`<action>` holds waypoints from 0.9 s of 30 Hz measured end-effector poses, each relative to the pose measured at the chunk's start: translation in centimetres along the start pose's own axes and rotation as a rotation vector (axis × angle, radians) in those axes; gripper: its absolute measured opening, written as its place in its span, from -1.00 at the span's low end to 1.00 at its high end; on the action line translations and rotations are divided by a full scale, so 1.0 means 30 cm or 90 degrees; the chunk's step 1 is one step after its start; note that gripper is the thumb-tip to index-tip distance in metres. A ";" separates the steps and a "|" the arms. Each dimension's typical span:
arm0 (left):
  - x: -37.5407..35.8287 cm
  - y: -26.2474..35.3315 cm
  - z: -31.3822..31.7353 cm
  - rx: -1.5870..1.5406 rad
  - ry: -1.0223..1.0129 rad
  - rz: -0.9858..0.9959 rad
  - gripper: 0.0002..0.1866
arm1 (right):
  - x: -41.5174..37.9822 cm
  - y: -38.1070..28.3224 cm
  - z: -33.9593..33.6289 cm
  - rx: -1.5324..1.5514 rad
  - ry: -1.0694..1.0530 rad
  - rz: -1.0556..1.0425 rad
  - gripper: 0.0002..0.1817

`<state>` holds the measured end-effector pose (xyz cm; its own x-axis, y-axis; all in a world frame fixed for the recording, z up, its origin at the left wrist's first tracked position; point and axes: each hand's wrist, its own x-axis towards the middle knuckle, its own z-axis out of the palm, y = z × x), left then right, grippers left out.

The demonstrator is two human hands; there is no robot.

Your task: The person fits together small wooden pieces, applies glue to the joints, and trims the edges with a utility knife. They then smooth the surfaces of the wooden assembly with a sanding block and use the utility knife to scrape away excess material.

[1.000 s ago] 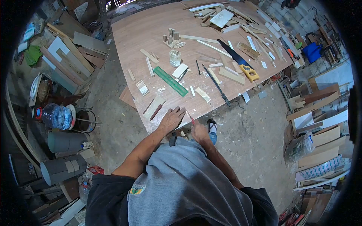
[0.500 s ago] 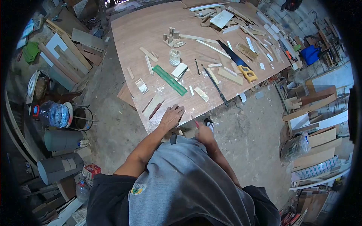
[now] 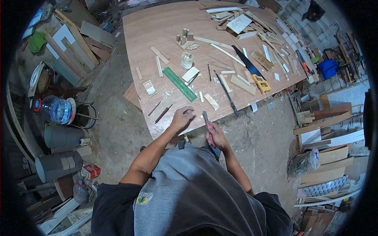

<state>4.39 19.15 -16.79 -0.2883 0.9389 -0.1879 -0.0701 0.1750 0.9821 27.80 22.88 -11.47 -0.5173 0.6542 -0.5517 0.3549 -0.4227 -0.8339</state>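
Observation:
In my right hand [image 3: 217, 137] is a red utility knife [image 3: 209, 126], its grey end pointing up towards the table edge. My left hand [image 3: 183, 118] is over the table's front edge, fingers curled in and thumb close to them; anything between them is too small to make out. Left of that hand lie a dark red strip [image 3: 162, 115] and a pale wood piece [image 3: 158, 108]. Beyond the hands are a green ruler [image 3: 180, 84], a small pale wood piece [image 3: 211, 101] and a small open wooden box [image 3: 149, 88].
A glass jar [image 3: 187, 61] stands mid-table. To the right lie a handsaw [image 3: 252, 69] with a yellow handle and a dark thin rod [image 3: 225, 92]. Scrap wood [image 3: 240, 23] is heaped at the back. A water bottle [image 3: 57, 109] stands left; boards lean at right.
My right hand has turned and risen slightly, bringing the knife into clearer view. My left hand has lifted off the table edge, and its fingers have curled in.

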 end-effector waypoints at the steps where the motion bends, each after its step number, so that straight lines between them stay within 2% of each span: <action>1: -0.011 0.038 0.022 0.001 0.005 -0.003 -0.68 | -0.001 -0.028 0.004 0.017 -0.032 0.006 -0.72; 3: -0.027 0.110 0.061 -0.238 0.031 -0.139 -0.69 | -0.002 -0.081 0.023 0.034 -0.071 0.012 -0.74; 4: -0.027 0.129 0.067 -0.283 0.043 -0.159 -0.72 | -0.007 -0.104 0.034 0.050 -0.087 0.025 -0.73; 9: -0.004 0.083 0.004 -0.270 0.041 -0.167 -0.77 | 0.041 -0.082 0.019 0.023 -0.124 0.015 -0.71; 11: -0.005 0.086 -0.029 -0.197 0.147 -0.188 -0.78 | 0.067 -0.049 -0.010 0.021 -0.074 -0.035 -0.70; 12: 0.000 0.077 -0.052 -0.091 0.169 -0.179 -0.75 | 0.078 -0.048 -0.013 0.023 -0.073 -0.035 -0.70; 13: -0.008 0.064 -0.068 -0.091 0.168 -0.181 -0.75 | 0.088 -0.046 -0.018 -0.015 -0.022 -0.019 -0.69; 15: -0.022 0.054 -0.097 0.545 0.196 -0.034 -0.73 | 0.102 -0.046 -0.018 -0.054 0.028 -0.004 -0.69; 17: -0.030 0.011 -0.102 0.523 0.208 -0.016 -0.75 | 0.120 -0.051 0.003 -0.095 0.067 0.016 -0.67; 19: -0.053 0.002 -0.096 0.568 0.241 0.141 -0.79 | 0.118 -0.059 0.037 -0.167 0.072 -0.036 -0.68; 20: -0.065 -0.001 -0.088 0.569 0.230 0.124 -0.80 | 0.117 -0.064 0.056 -0.239 0.080 -0.088 -0.69; 21: -0.073 -0.007 -0.079 0.588 0.203 0.047 -0.75 | 0.131 -0.040 0.075 -0.240 0.079 -0.097 -0.69; 23: -0.093 0.034 -0.057 0.584 0.171 -0.041 -0.68 | 0.194 0.029 0.112 -0.390 0.217 -0.336 -0.67; 25: -0.118 0.073 -0.046 0.591 0.170 -0.072 -0.63 | 0.216 -0.022 0.164 -0.419 0.231 -0.280 -0.68; 27: -0.128 0.030 -0.054 0.580 0.192 -0.038 -0.65 | 0.254 -0.039 0.195 -0.447 0.220 -0.306 -0.70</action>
<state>3.88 15.23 -15.20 -0.5509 0.8274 -0.1089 0.6393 0.5023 0.5823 18.89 24.69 -14.76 -0.5103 0.8598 -0.0185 0.6114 0.3476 -0.7109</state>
